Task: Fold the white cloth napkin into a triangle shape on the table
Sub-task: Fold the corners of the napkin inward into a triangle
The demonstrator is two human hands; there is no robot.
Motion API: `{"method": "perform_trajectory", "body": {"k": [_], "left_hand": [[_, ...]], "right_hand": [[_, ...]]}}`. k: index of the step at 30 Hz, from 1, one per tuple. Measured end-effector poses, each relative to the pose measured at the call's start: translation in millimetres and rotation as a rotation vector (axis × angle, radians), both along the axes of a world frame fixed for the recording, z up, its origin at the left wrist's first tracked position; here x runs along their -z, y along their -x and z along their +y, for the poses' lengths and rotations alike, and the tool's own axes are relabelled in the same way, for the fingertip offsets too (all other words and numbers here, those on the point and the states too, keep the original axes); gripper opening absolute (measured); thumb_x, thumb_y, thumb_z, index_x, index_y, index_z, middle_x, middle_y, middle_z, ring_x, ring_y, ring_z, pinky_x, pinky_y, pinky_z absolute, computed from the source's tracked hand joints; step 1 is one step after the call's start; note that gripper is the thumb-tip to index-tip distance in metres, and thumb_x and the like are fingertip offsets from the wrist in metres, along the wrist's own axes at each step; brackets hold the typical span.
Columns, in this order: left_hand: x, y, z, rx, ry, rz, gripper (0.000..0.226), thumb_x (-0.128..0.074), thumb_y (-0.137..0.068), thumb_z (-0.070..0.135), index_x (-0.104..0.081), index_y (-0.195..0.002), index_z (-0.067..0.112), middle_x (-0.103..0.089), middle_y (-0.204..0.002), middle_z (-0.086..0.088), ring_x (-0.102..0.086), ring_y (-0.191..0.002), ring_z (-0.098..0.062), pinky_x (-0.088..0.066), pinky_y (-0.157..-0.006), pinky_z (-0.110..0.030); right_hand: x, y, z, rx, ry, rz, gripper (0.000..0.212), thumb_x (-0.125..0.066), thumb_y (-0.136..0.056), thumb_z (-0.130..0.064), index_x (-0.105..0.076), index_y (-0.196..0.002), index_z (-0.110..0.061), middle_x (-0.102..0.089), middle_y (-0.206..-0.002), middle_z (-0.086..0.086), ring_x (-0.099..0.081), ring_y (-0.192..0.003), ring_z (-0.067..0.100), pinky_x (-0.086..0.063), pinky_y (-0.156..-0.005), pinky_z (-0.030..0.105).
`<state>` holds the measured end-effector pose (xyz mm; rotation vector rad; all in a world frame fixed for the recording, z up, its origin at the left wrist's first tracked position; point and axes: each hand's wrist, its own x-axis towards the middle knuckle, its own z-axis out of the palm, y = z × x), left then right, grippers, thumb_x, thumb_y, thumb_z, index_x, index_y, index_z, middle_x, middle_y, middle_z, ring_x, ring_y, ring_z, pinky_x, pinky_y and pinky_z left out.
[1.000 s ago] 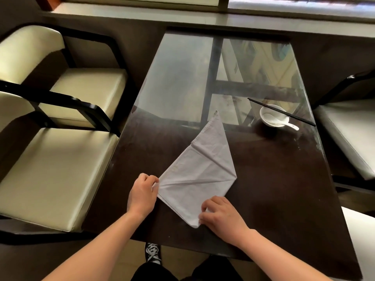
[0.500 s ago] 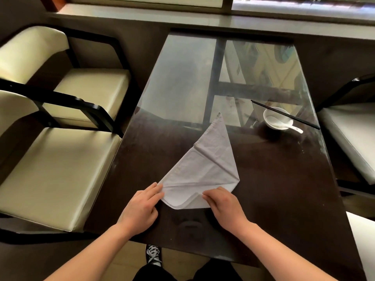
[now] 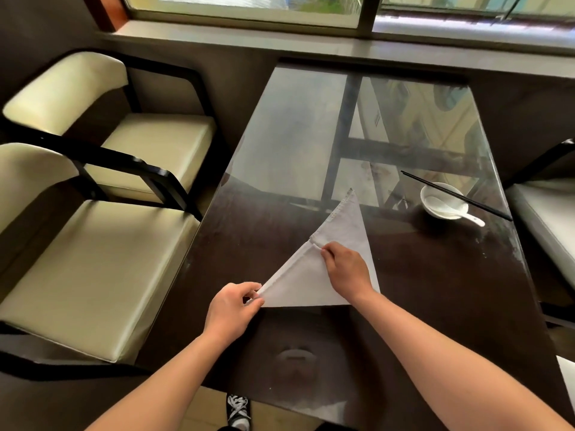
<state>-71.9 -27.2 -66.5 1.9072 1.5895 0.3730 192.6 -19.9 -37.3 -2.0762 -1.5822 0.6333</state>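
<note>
The white napkin (image 3: 311,284) lies as a tall triangle mid-tabletop (image 3: 435,306), nearer the near edge, its apex pointing to the far edge. The fold looks nearly finished, with the layers being squared up. The left hand (image 3: 231,309) pinches the near-left corner. The right hand (image 3: 347,270), knuckles up and wrist across the cloth, appears to pinch a corner at the slanted left hem. Next, I judge: match the edges, then press the crease flat.

**Table Layout**

You're facing a table (image 3: 451,290) with the napkin (image 3: 311,284) lying at its near middle. Behind it to the right, a bowl (image 3: 438,214) is holding a spoon (image 3: 466,215), chopsticks (image 3: 485,208) lying across its rim. Two chairs (image 3: 93,269) are standing left.
</note>
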Motion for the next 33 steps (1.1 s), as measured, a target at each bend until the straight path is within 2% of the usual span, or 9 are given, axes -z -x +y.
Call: {"method": "perform_trajectory", "body": {"k": [7,11,14,16,20,24,29,33], "left_hand": [[0.5,-7.7,9.9,-0.087,0.036,0.032,0.008,-0.072,-0.087,0.034,-0.073,-0.092,0.04,-0.063,-0.082,0.011,-0.058,-0.077,-0.006,-0.051,-0.071,-0.029],[0.4,-11.8,10.5,-0.126,0.036,0.039,0.006,-0.072,-0.086,0.032,-0.072,-0.087,0.038,-0.064,-0.081,0.011,-0.058,-0.076,-0.008,-0.048,-0.068,-0.027],[0.8,-14.3,9.0,-0.134,0.021,0.044,0.006,-0.071,-0.086,0.031,-0.072,-0.087,0.036,-0.063,-0.081,0.012,-0.056,-0.078,-0.006,-0.044,-0.066,-0.025],[1.0,-15.9,7.1,-0.118,0.0,0.059,0.008,-0.07,-0.087,0.028,-0.071,-0.088,0.036,-0.063,-0.081,0.015,-0.055,-0.08,-0.005,-0.044,-0.066,-0.025],[0.0,-18.9,4.9,-0.124,-0.021,0.083,0.008,-0.069,-0.088,0.025,-0.071,-0.091,0.032,-0.061,-0.082,0.016,-0.054,-0.081,-0.006,-0.046,-0.066,-0.025],[-2.8,-22.5,3.5,-0.142,-0.022,0.103,0.008,-0.069,-0.088,0.024,-0.072,-0.091,0.031,-0.061,-0.082,0.014,-0.053,-0.081,-0.006,-0.045,-0.064,-0.023],[-4.1,-24.1,1.7,-0.17,-0.039,0.188,0.008,-0.066,-0.089,0.025,-0.07,-0.088,0.032,-0.058,-0.08,0.013,-0.051,-0.08,-0.007,-0.039,-0.06,-0.024],[-3.7,-28.5,-1.1,-0.199,-0.034,0.217,0.015,-0.061,-0.092,0.028,-0.069,-0.105,0.028,-0.058,-0.091,0.009,-0.055,-0.089,-0.011,-0.048,-0.066,-0.027]], "right_hand": [[11.6,-5.5,28.3,-0.006,0.12,-0.071,0.028,-0.044,-0.103,-0.032,-0.064,-0.097,-0.014,-0.072,-0.094,0.008,-0.064,-0.089,0.031,-0.046,-0.066,0.038],[11.4,-5.4,32.8,-0.008,0.15,0.026,0.03,-0.054,-0.099,-0.041,-0.069,-0.11,-0.018,-0.073,-0.104,0.003,-0.066,-0.097,0.025,-0.053,-0.078,0.038],[12.7,-6.2,31.0,-0.024,0.139,0.043,0.029,-0.066,-0.092,-0.037,-0.069,-0.116,-0.02,-0.073,-0.106,0.0,-0.066,-0.099,0.021,-0.054,-0.083,0.037],[14.5,-5.9,32.2,-0.023,0.116,0.029,0.02,-0.066,-0.092,-0.03,-0.072,-0.109,-0.021,-0.074,-0.104,-0.001,-0.066,-0.097,0.021,-0.053,-0.08,0.034],[16.7,-2.7,40.0,-0.018,0.095,-0.028,0.011,-0.065,-0.093,-0.026,-0.073,-0.095,-0.021,-0.071,-0.099,-0.001,-0.064,-0.094,0.021,-0.052,-0.077,0.036],[20.3,-0.2,43.9,-0.053,0.064,-0.172,0.012,-0.063,-0.094,-0.029,-0.072,-0.095,-0.021,-0.067,-0.095,-0.002,-0.058,-0.098,0.02,-0.049,-0.07,0.034],[27.6,-1.3,41.7,-0.061,0.011,-0.192,0.013,-0.065,-0.092,-0.027,-0.069,-0.102,-0.02,-0.064,-0.098,-0.001,-0.057,-0.099,0.021,-0.044,-0.066,0.032],[34.5,-7.5,26.7,-0.093,-0.139,-0.217,0.013,-0.078,-0.083,-0.017,-0.073,-0.094,-0.015,-0.066,-0.093,0.002,-0.06,-0.089,0.027,-0.05,-0.062,0.035]]}}
